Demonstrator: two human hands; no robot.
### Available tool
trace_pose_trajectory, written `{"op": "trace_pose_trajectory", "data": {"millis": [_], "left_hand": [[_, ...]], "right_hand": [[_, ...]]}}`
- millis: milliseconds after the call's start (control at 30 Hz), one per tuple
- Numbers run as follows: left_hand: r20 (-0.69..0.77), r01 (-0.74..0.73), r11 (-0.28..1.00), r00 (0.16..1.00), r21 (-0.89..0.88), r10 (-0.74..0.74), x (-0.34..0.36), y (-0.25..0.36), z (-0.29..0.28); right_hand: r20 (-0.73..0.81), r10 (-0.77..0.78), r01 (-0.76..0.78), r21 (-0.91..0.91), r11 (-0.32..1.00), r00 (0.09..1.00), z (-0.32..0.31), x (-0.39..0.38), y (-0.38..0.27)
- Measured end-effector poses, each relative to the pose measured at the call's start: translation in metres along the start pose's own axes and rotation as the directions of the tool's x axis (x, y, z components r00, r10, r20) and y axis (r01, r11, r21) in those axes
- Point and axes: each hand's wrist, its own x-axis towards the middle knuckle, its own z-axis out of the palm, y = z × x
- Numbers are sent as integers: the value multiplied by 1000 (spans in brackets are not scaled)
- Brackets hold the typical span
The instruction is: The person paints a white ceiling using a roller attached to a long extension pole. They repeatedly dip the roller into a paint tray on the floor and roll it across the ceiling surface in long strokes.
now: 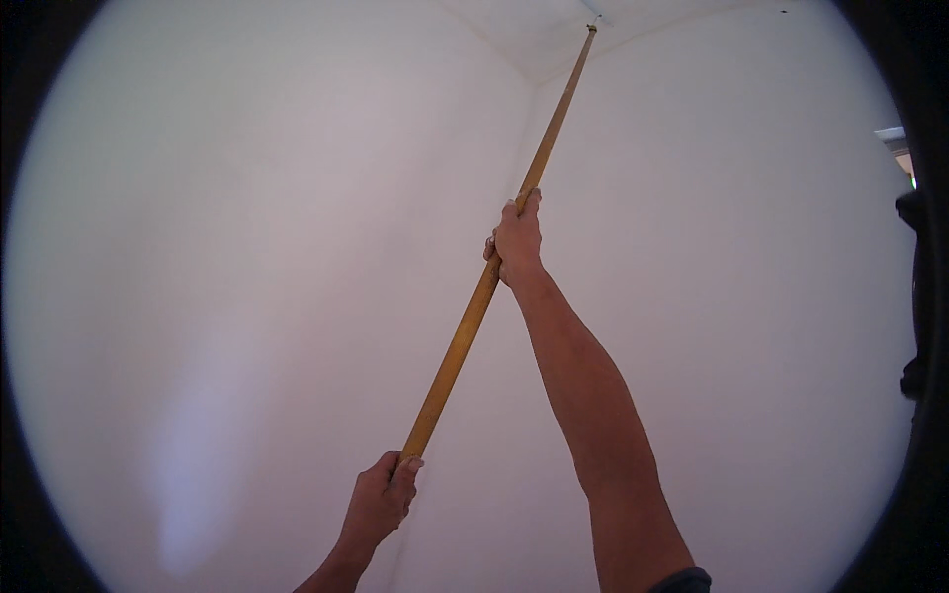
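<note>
Grasps long, slender, yellow-brown, wooden-looking pole with left hand low and right hand higher. Holds it aslant before smooth whitish walls, with far tip near pale ceiling.

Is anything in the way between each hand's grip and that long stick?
Nothing visible is in the way: the left grip and, higher up, the right grip are bare hands closed directly around the long stick.
</note>
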Motion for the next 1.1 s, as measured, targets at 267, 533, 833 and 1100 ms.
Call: {"op": "trace_pose_trajectory", "data": {"millis": [267,533,833,1100], "left_hand": [[16,-36,999,999,-26,37,3,-4,-3],[12,-88,995,996,-50,89,9,-14,-5],[84,-172,981,980,-89,180,32,-42,-13],[82,-230,954,965,-192,249,58,-68,-11]], "right_hand": [[14,10,-10,23,1000,1000,0,-4,0],[14,-71,70,59,996,997,-1,3,5],[9,-133,133,12,991,991,-1,8,4],[-22,-172,169,-105,980,985,0,-2,-2]]}}
